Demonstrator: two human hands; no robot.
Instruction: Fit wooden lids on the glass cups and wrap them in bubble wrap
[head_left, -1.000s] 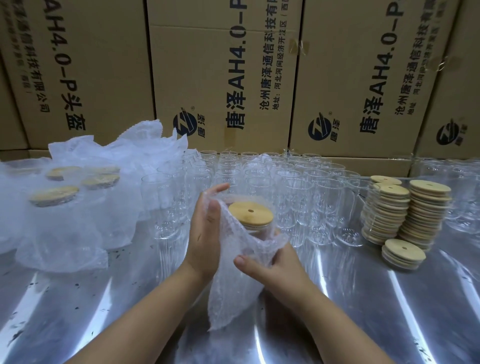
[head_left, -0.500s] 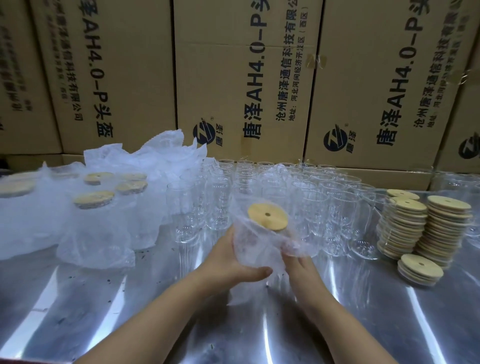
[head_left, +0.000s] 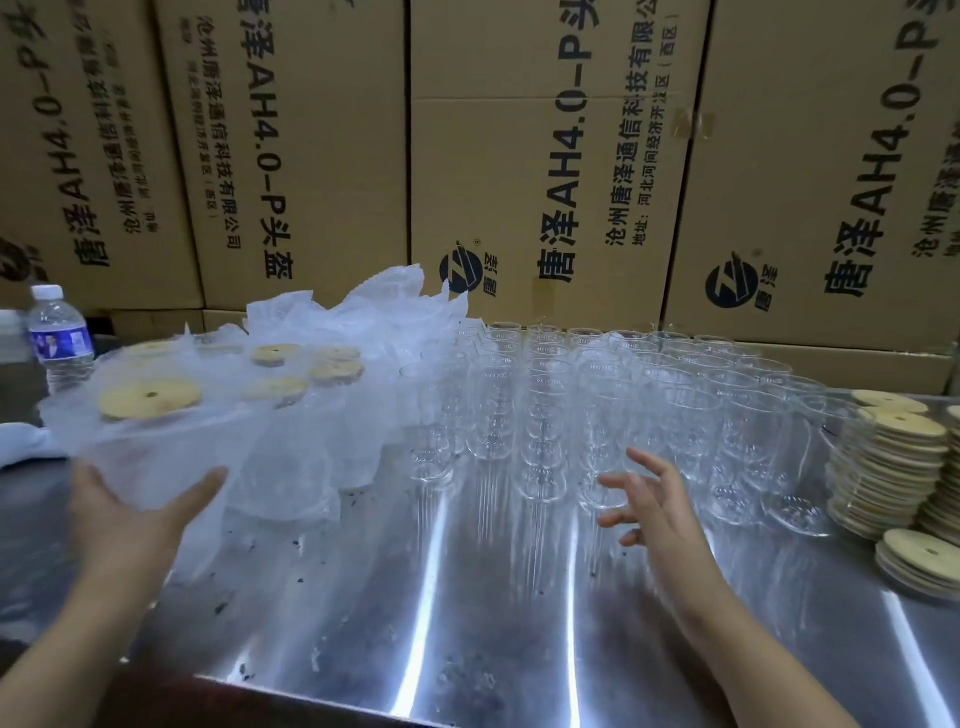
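My left hand (head_left: 127, 512) holds a bubble-wrapped glass cup (head_left: 150, 441) with a wooden lid (head_left: 149, 399) from below, at the far left, above the table edge. Behind it stand several more wrapped, lidded cups (head_left: 306, 395). My right hand (head_left: 652, 504) hovers open, fingers spread, just in front of the rows of bare glass cups (head_left: 545, 415) in the middle of the steel table (head_left: 467, 597). Stacks of wooden lids (head_left: 893, 462) rise at the right edge.
Tall cardboard boxes (head_left: 545, 156) form a wall behind the table. A plastic water bottle (head_left: 57, 338) stands at the far left. A white cloth (head_left: 21, 441) lies beside it. A low pile of lids (head_left: 919, 561) sits in front of the tall stacks.
The wrapped cup, held by both hands in the middle, has gone left in my left hand. My right hand let go and now reaches toward the bare cups. The view turned left.
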